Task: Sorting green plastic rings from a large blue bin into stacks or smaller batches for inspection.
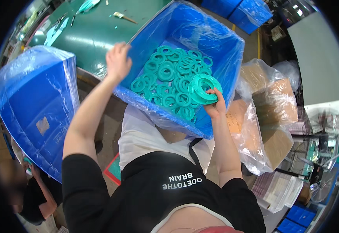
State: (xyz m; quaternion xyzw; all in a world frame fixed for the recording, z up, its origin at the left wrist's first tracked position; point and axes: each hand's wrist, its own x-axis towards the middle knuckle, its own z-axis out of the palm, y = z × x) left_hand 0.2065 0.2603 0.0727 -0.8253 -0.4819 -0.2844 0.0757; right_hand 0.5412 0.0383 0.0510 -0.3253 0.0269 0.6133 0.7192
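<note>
A green tabletop (pixel 95 35) stretched left of the plastic-lined blue bin (pixel 224 44), cardboard boxes (pixel 280 93) in clear plastic to its right. The right hand (pixel 216 106) grasped green rings (pixel 194 92) above the bin's ring pile (pixel 161 71) — the left hand (pixel 118 62), loosely open, hovered near the tabletop's edge.

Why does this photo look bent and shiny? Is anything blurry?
All in the head view: the fisheye lens bows the left blue crate and blackens the corners; glare streaks the green tabletop; the co-worker's head is blurred, while the turquoise rings in the right hand look fairly sharp.
</note>
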